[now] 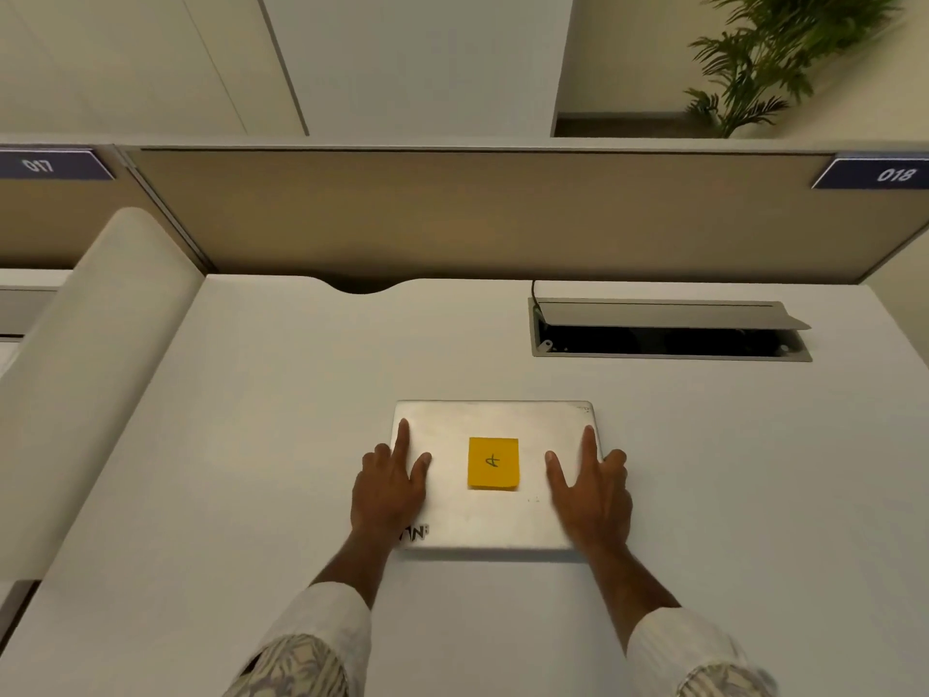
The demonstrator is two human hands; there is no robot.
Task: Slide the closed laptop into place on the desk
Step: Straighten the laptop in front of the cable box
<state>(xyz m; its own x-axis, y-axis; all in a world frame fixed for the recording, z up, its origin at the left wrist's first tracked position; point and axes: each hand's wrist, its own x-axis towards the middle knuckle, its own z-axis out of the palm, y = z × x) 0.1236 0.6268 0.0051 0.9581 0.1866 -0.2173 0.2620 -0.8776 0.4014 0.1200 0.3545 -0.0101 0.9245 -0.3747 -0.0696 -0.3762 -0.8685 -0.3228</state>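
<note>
- Two hands lie flat on the closed laptop (495, 475), a brushed silver slab with rounded corners that sits on the white desk (251, 420), near its middle and square to its front edge.
- Your left hand (389, 487) covers the lid's left side: forefinger stretched forward along the left edge, thumb splayed inward onto the metal, the other fingers curled over the side.
- Your right hand (593, 490) mirrors it on the right side, forefinger straight, thumb angled toward the centre, the remaining fingers wrapped over the right edge.
- Neither hand pinches anything; the palms press down on the smooth lid.
- A square yellow sticky note (493, 463) is stuck at the lid's centre, between your thumbs, with a dark handwritten mark on it.
- A dark logo sticker (416, 533) peeks out at the near left corner, partly under your left wrist.
- Behind the laptop to the right, well apart, a rectangular cable hatch (668, 329) is set into the matte desk, its grey metal flap tilted up.
- A tan fabric partition (477, 213) rises at the back of the desk.
- Pale, patterned sleeves (321, 641) cover your forearms.
</note>
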